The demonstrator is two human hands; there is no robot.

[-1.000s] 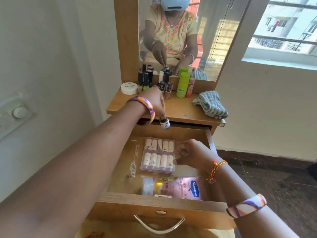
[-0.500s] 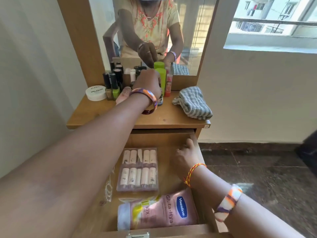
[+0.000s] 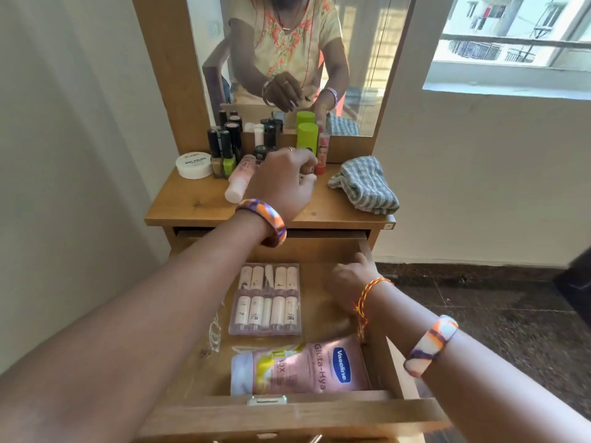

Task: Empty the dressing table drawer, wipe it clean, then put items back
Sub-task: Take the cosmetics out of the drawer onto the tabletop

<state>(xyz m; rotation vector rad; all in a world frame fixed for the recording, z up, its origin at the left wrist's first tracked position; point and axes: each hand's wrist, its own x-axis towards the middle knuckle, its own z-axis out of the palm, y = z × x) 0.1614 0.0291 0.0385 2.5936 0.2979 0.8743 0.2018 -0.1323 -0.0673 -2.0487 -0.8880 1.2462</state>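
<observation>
The wooden drawer [image 3: 287, 414] stands pulled out below the dressing table top [image 3: 192, 206]. Inside lie a clear pack of several small cream tubes [image 3: 265, 298] and a pink Vaseline lotion tube [image 3: 303, 366] near the front. My left hand [image 3: 281, 180] hovers over the table top among the cosmetics, fingers curled downward; the small nail polish bottle it carried is hidden behind it. My right hand [image 3: 351, 282] rests palm down in the drawer's back right corner, holding nothing. A grey striped cloth [image 3: 364, 183] lies on the table top's right side.
Against the mirror stand several nail polish bottles [image 3: 224, 151], a white round tub [image 3: 192, 164], a green bottle [image 3: 307, 135] and a red tube [image 3: 322, 151]. A pink bottle [image 3: 240, 177] lies on its side. Wall on the left, dark floor to the right.
My left hand lifted the small bottle out of the drawer and moved it onto the table top by the green bottle. My right hand slid from the tube pack to the drawer's right corner.
</observation>
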